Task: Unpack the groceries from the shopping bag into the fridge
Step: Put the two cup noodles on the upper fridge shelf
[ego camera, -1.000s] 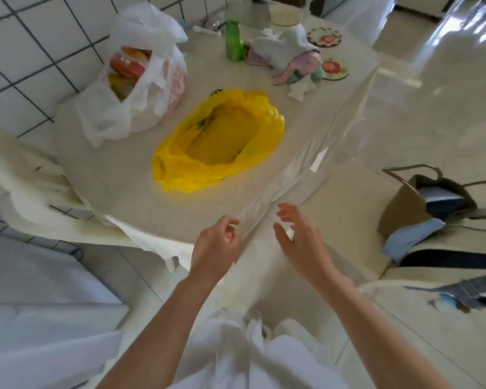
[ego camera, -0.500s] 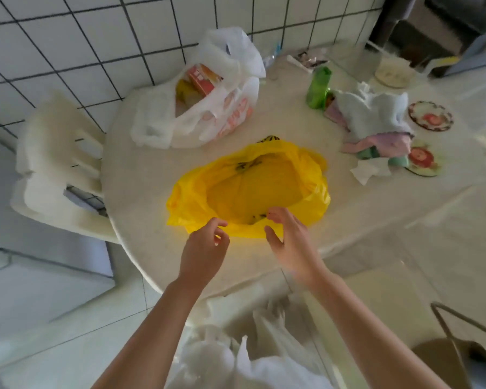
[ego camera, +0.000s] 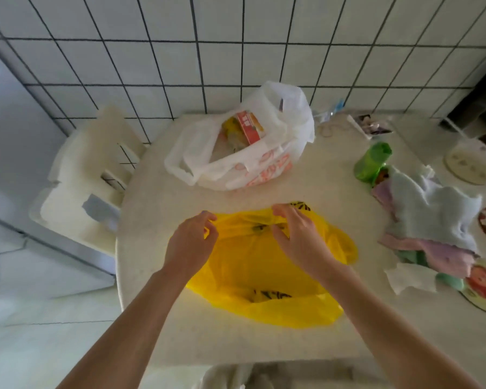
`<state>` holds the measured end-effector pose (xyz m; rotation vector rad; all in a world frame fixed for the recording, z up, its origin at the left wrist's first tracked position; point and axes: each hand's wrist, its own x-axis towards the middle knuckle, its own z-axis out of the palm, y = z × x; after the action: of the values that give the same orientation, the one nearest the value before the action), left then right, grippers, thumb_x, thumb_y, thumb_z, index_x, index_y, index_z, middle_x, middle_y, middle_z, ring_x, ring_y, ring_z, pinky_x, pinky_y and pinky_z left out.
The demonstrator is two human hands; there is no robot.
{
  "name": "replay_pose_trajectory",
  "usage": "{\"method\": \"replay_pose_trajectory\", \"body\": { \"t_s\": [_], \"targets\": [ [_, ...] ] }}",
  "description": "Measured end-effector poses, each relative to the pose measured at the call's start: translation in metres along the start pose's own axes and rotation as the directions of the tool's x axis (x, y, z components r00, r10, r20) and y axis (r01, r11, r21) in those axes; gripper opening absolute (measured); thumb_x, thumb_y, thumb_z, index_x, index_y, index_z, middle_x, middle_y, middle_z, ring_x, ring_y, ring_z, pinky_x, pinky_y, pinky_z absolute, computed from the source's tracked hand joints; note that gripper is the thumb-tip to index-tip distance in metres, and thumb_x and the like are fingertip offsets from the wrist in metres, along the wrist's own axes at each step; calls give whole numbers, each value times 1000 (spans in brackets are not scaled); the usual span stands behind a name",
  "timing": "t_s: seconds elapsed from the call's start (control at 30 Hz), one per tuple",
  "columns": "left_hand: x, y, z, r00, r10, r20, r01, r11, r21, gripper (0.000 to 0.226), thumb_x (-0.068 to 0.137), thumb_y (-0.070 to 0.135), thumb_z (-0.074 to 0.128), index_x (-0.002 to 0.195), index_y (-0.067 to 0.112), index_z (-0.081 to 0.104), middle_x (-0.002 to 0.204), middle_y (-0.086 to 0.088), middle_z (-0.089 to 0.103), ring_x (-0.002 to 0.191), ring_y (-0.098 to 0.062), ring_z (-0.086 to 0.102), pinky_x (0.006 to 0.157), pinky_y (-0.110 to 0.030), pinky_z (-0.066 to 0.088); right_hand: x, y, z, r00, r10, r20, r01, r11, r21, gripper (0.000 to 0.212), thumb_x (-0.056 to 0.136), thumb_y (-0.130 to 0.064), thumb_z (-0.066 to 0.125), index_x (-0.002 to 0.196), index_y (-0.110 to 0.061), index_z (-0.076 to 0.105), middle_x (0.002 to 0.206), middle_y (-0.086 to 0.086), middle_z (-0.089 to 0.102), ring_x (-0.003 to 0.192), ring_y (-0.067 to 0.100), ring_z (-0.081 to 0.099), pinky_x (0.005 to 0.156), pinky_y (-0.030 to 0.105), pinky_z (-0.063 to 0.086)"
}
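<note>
Both hands pinch the far rim of the yellow plastic bag: the left hand at its left corner, the right hand further right. The bag lies flat on the near middle of the round table. Beyond it slumps a white grocery bag holding packets.

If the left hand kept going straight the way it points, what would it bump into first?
Past the yellow bag rim it pinches, the left hand would probably meet the white bag; depth is uncertain.

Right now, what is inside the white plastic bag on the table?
Through the open mouth of the white plastic bag, a red-and-orange box and something yellow show; everything deeper is covered.
</note>
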<state>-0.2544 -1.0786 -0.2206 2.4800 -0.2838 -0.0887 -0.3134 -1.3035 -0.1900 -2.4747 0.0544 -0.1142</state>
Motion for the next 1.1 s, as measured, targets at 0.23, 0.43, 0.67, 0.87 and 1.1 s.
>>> {"method": "replay_pose_trajectory", "body": {
  "t_s": [0.23,0.43,0.67,0.87,1.1],
  "targets": [
    [84,4,-20,995,60,-82,-61,998,-13,16,94,21,55,107,18,63,99,0,70,92,-19,63,83,-35,52,93,-5,-10,997,-60,51,63,996,-65,36,94,-21,54,128,-13,47,128,5,53,121,23,47,101,41,43],
    [148,18,-26,996,83,-41,-82,996,39,19,97,23,49,109,15,61,106,-1,70,96,-20,64,79,-34,53,163,-9,-20,989,-116,91,130,976,-175,35,95,-19,52,129,-11,47,129,5,53,121,23,44,101,39,41],
    [209,27,-2,999,27,40,-33,985,170,24,101,29,40,109,16,59,96,0,69,86,-20,65,66,-31,49,252,12,-38,941,-320,113,338,845,-414,31,91,-6,57,121,-5,56,118,13,60,116,28,51,97,39,48],
    [257,31,27,994,92,64,-103,972,213,19,99,29,42,107,19,57,94,3,65,74,-13,62,63,-30,54,308,52,-37,913,-324,246,397,577,-713,47,77,-5,73,122,-2,58,130,20,56,136,40,36,112,51,22],
    [322,39,43,988,120,98,-139,964,228,37,95,23,50,131,16,48,131,-2,54,123,-22,49,91,-35,49,347,86,-62,947,-238,215,309,496,-811,61,79,-5,69,135,-1,45,152,17,30,145,34,14,116,49,14]
  ]
}}
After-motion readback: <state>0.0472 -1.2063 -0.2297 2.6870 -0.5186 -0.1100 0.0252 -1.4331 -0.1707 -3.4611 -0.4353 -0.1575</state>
